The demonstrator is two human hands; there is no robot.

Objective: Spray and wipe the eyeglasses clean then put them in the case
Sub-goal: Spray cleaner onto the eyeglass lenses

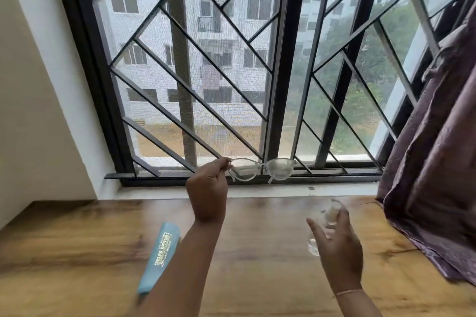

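Your left hand (208, 187) is raised in front of you. Its thumb and fingers pinch the eyeglasses (264, 165) at the end of the frame nearest that hand. The clear-framed glasses stretch away from your fingertips toward your right, held level in the air, lenses facing you. They hang above the table (77, 252) and touch nothing but your fingers. The lens farther from your hand looks misted or speckled; the nearer one looks clearer.

Your right hand (337, 247) sits lower and to the right of the left one, below the far end of the glasses and well apart from them. It holds a small clear spray bottle (329, 209), whose top pokes out above your fingers and whose base shows below your thumb. The thumb stands out toward your left hand. Motion blur hides how the other fingers wrap the bottle. A thin band (347, 292) circles that wrist.

The blue case (159, 247) lies flat on the table below your left hand, just beside your left forearm, which covers its near edge. It looks closed, with printed lettering facing up.

Beyond both hands is the barred window (193, 71), and a purple curtain (438, 149) hangs past your right hand, its hem spilling onto the table.
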